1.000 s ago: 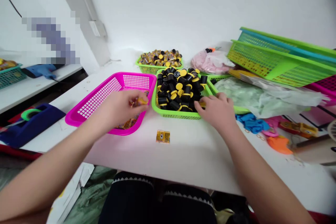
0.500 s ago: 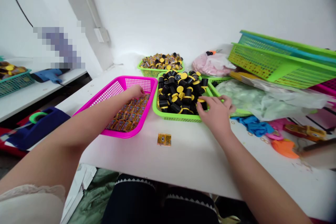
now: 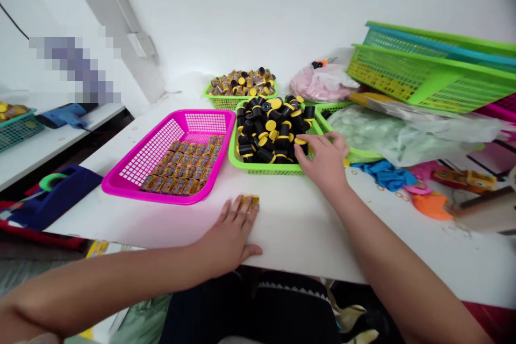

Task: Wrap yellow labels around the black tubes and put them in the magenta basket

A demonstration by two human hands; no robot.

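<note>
The left hand (image 3: 229, 232) lies open and flat on the white table (image 3: 306, 236), near its front edge. Its fingertips rest on a small flat yellow printed packet (image 3: 252, 201). The packet lies face up, its long axis running left to right along the table edge. Its print is too small to read.

The right hand (image 3: 325, 160) reaches into the near right corner of a bright green plastic mesh basket (image 3: 266, 171). The fingers are bent over a heap of short black cylinders with yellow caps (image 3: 270, 129), which point every way. I cannot tell whether they grip one.

Just left of that basket is a pink plastic mesh basket (image 3: 161, 140). It holds similar yellow-brown packets laid in neat rows (image 3: 185, 169), their lettering also illegible.
</note>
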